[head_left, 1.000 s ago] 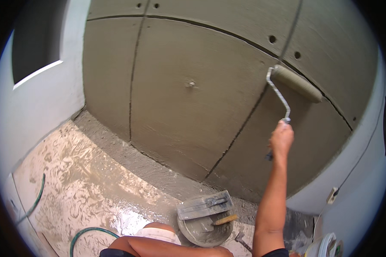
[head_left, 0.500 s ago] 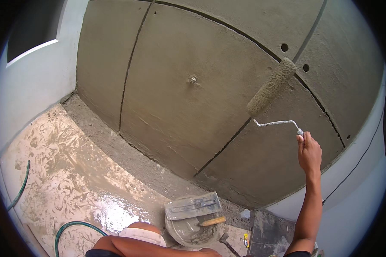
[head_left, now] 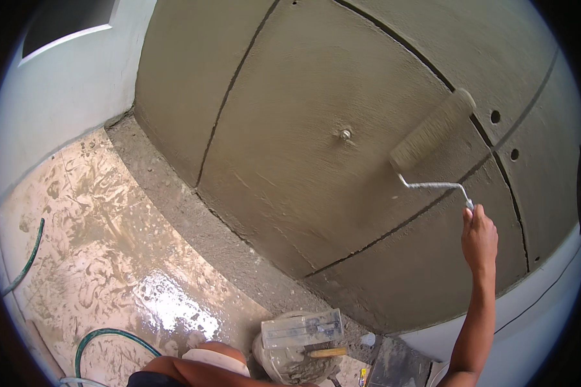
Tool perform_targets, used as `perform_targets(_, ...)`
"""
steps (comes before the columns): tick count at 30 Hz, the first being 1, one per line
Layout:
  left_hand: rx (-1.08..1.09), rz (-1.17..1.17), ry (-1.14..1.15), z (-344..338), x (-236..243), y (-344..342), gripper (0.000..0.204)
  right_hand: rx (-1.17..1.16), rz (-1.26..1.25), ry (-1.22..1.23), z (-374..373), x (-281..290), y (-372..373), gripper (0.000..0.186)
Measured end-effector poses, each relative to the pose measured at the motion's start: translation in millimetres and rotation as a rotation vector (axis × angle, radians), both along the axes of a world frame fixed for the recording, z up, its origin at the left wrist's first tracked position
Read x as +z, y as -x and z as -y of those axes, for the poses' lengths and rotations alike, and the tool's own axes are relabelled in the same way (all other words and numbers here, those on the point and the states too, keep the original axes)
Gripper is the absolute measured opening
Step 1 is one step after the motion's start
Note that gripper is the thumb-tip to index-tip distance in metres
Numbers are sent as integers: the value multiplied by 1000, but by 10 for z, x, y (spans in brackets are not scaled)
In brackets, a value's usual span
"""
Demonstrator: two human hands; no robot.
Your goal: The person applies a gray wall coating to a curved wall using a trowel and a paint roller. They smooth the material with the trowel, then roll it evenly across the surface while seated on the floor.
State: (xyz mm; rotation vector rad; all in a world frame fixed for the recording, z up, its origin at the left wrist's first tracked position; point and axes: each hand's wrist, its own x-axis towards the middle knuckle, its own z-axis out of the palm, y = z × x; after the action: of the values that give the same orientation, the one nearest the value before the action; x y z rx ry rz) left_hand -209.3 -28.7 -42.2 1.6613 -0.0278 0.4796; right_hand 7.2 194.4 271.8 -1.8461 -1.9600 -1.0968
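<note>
My right hand (head_left: 479, 237) is closed around the handle of a paint roller (head_left: 432, 130). Its bent white metal frame runs up to a wide, mud-coloured sleeve, slightly blurred, that lies against the grey-brown plastered wall (head_left: 290, 109). The sleeve is tilted, its upper end over a dark groove in the plaster. My left forearm (head_left: 206, 375) crosses the lower edge beside my knee, and the hand itself is cut off by the frame. Just past it stands a round bucket (head_left: 265, 361) of grey mortar, with a flat rectangular trowel (head_left: 302, 329) across its rim and a wooden-handled tool (head_left: 328, 353).
A metal fitting (head_left: 345, 134) sticks out of the wall, and two round holes (head_left: 495, 117) are at its right. A green hose (head_left: 87, 338) curves over the wet, smeared floor (head_left: 103, 258). A white wall (head_left: 71, 84) borders the left side.
The view has swung, so the wall sits further right and lower in it. Against the grooves, the roller has moved left, off their crossing. My left hand has slipped out below the lower edge.
</note>
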Motion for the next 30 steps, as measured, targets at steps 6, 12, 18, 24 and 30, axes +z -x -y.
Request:
perform_targets(6,-7,-10,-8,-141,5,200,24,74,36,43,-557,77,1139,42)
perform_targets(12,-3,-26,-42,-184,11,345,23,144,23,84,-1079,120,2365,43)
perform_targets(18,28,-56,-86,-144,13,392,23,240,60,135,-1524,223,3257,45)
perform_targets(24,47,-83,-119,-72,-10,334,22,287,81,169,-1685,267,3829,44)
perform_targets(30,48,-112,-174,20,10,179,22,257,90,136,-1523,306,3468,46)
